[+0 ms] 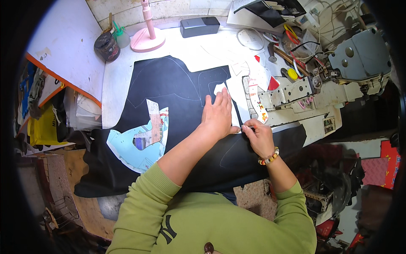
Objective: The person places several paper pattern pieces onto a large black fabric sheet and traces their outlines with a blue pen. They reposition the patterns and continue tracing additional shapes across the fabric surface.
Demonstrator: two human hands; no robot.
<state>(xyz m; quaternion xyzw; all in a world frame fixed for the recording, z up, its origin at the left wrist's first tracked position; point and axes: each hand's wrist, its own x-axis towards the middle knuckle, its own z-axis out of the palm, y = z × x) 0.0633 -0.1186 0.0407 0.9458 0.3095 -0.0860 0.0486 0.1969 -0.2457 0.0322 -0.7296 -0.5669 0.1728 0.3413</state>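
A large black sheet (167, 86), leather-like, spreads over the table and hangs past its near edge. Pale curved outlines are drawn on it. My left hand (217, 115) lies flat with its fingers stretched forward, pressing a narrow white pattern piece (234, 113) against the sheet. Close to its thumb, my right hand (259, 137) pinches a slim pen-like tool (244, 128) at the near end of that piece; the fingers hide most of the tool. To the left of my hands, a light-blue pattern piece (120, 142) rests on the sheet, with a printed paper pattern (155, 127) on top.
A sewing machine (296, 86) lies along the right side, a patterned white strip (256, 101) beside it. Behind stand a pink stand (148, 40), a black box (199, 27), a dark jar (106, 47) and a hammer (292, 57). An orange-edged white board (67, 51) rises at left.
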